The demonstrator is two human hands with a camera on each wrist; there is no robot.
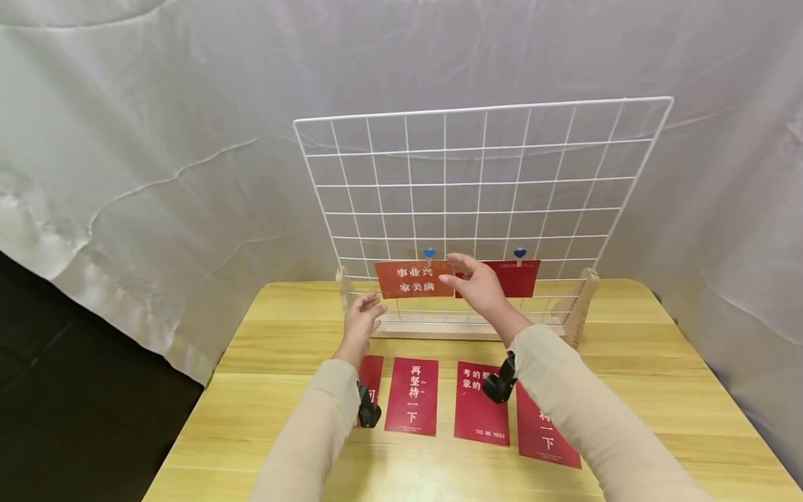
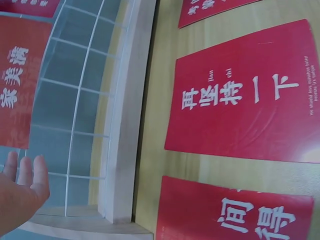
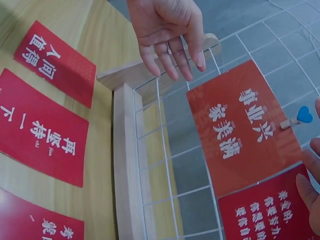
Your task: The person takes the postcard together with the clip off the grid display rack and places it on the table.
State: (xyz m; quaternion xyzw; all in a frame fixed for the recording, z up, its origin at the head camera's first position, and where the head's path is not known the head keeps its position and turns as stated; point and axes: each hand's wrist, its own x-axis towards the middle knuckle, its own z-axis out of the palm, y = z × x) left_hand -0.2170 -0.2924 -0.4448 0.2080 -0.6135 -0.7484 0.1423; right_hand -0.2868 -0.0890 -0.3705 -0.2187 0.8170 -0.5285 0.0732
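Observation:
An orange-red card [image 1: 404, 280] with white characters hangs on a white wire grid [image 1: 461, 183], held by a clothespin [image 1: 429, 254] with a light blue heart. Beside it a darker red card [image 1: 509, 280] hangs from a clothespin [image 1: 520, 254] with a dark blue heart. My left hand [image 1: 364, 319] is just below the orange-red card's left end, apart from it, fingers loosely bent around nothing. In front of where the two hanging cards meet is my right hand [image 1: 479, 284], thumb and fingers spread apart; the right wrist view shows only its fingers [image 3: 311, 195] at the edge.
Several red cards lie in a row on the wooden table [image 1: 270, 390], among them one card [image 1: 412, 396] between my forearms and another card [image 1: 482, 404] by the right wrist. A wooden stand [image 1: 580, 307] carries the grid. Grey cloth [image 1: 188, 139] hangs behind.

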